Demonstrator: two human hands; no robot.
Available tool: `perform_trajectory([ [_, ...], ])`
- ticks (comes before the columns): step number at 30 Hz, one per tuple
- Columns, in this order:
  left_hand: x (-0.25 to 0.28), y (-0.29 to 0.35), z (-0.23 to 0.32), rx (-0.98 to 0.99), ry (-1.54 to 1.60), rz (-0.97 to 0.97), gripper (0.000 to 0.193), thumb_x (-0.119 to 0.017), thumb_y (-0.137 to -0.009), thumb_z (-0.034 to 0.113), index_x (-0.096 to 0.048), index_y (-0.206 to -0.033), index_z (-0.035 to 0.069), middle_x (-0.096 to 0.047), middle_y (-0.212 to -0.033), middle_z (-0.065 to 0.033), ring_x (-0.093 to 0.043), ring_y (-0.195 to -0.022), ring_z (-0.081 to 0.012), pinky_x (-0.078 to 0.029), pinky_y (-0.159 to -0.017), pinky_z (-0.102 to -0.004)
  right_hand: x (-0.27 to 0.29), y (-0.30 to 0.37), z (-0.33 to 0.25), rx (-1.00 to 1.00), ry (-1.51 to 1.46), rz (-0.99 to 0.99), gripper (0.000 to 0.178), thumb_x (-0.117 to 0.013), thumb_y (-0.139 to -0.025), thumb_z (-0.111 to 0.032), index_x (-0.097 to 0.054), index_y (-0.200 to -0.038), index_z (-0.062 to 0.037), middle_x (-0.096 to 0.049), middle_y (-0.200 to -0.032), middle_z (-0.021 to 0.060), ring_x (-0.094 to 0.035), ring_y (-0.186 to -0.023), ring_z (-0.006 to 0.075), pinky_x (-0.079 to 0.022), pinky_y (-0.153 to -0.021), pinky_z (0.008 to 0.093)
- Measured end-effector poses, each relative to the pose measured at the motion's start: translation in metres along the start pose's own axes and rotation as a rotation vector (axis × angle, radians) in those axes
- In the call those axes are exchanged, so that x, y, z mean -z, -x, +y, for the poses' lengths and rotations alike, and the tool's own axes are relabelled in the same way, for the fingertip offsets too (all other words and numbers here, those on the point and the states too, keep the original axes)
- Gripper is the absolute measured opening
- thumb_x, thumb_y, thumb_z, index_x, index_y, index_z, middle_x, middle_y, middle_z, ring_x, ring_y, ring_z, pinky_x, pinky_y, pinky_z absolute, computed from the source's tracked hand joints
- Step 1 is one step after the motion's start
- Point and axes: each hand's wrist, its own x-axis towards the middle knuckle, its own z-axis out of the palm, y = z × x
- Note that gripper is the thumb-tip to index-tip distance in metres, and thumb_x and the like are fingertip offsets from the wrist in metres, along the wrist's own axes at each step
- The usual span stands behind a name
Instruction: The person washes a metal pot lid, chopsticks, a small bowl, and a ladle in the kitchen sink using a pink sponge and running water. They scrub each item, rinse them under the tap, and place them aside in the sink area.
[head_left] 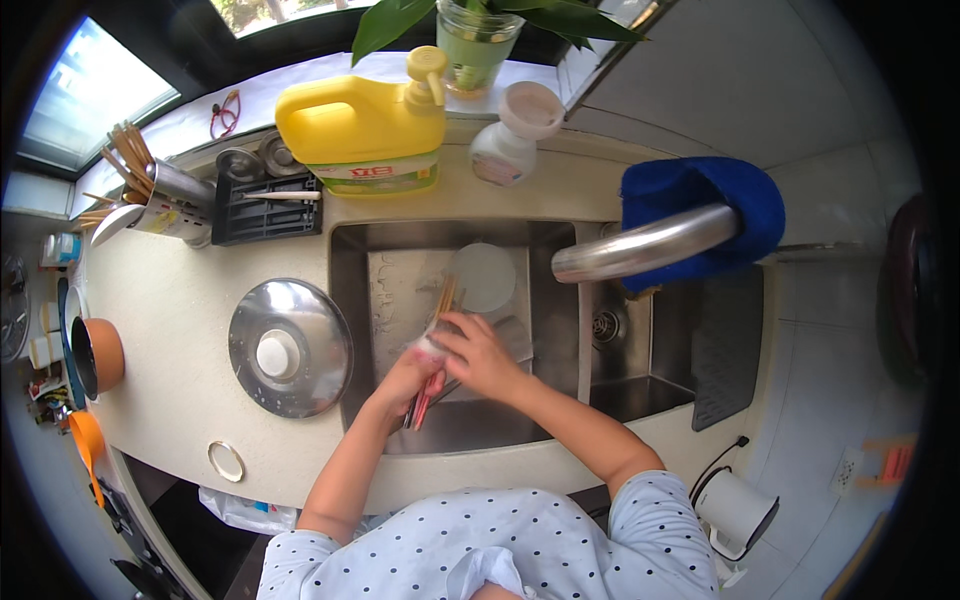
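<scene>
Over the large left basin of the steel sink (555,330), both of my hands are closed around a bundle of chopsticks (445,295). My left hand (408,376) grips the bundle lower down, where reddish and dark ends stick out below the fist. From the right, my right hand (482,357) wraps its fingers over the middle of the sticks, slightly blurred. Something whitish and pink shows between the hands; I cannot make out what it is. Behind them in the basin lies a round whitish dish (490,275). A flat greyish piece beside my right hand is partly hidden.
A steel pot lid (291,348) lies left of the sink. Behind stand a yellow jug (360,130) with a pump and a white bottle (505,150). The faucet (645,243), with a blue cloth (690,190), reaches over the right side. An orange pot (103,355) stands far left.
</scene>
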Motion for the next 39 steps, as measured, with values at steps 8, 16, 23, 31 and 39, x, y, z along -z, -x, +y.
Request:
perform_trajectory([
  [8,0.001,0.013,-0.01,0.096,-0.204,-0.1,0.023,-0.038,-0.089,0.002,-0.039,-0.112,0.004,-0.052,-0.076,-0.004,-0.036,-0.045,-0.0061,-0.029,-0.039,-0.019,-0.001,0.009,-0.023,0.082,0.003,0.033,0.03,-0.059,-0.067,-0.003,-0.062,-0.096,-0.0065,-0.056,-0.103,0.0111,-0.05,-0.092,0.0271,-0.041,-0.083,0.0412],
  [16,-0.012,0.052,-0.001,-0.016,-0.16,-0.206,0.012,-0.04,-0.093,0.01,-0.043,-0.102,0.004,-0.05,-0.071,-0.0018,-0.029,-0.043,-0.004,-0.023,-0.037,-0.0187,0.012,0.008,0.063,-0.748,-0.457,0.217,0.022,-0.053,-0.086,-0.017,-0.059,-0.104,-0.0064,-0.06,-0.096,0.0066,-0.056,-0.084,0.0107,-0.046,-0.069,0.0308],
  [23,-0.026,0.053,-0.007,0.072,-0.136,-0.239,0.019,-0.04,-0.093,0.012,-0.043,-0.111,0.004,-0.052,-0.074,-0.0032,-0.029,-0.045,-0.0049,-0.025,-0.04,-0.0192,-0.023,0.042,0.068,-0.945,-1.96,0.167,0.034,-0.041,-0.09,-0.026,-0.047,-0.115,-0.0031,-0.056,-0.108,0.0108,-0.054,-0.099,0.0217,-0.044,-0.088,0.0369],
  [31,-0.012,0.024,-0.025,0.118,0.543,0.22,0.021,-0.037,-0.092,0.011,-0.042,-0.106,-0.004,-0.058,-0.094,-0.0186,-0.061,-0.086,-0.0294,-0.054,-0.074,-0.0431,-0.007,0.041,0.012,-0.663,-0.524,0.104,0.026,-0.059,-0.081,-0.015,-0.055,-0.102,0.0002,-0.06,-0.094,0.0092,-0.058,-0.084,0.0161,-0.046,-0.073,0.0282],
  [39,0.025,-0.017,-0.065,0.119,0.529,-0.128,0.024,-0.034,-0.088,0.008,-0.049,-0.102,-0.004,-0.056,-0.104,-0.0174,-0.055,-0.101,-0.0328,-0.046,-0.087,-0.0451,-0.009,0.046,-0.069,-0.367,-0.396,-0.023,0.023,-0.058,-0.069,-0.001,-0.058,-0.091,0.0001,-0.056,-0.092,0.0152,-0.053,-0.093,0.031,-0.042,-0.084,0.0377],
])
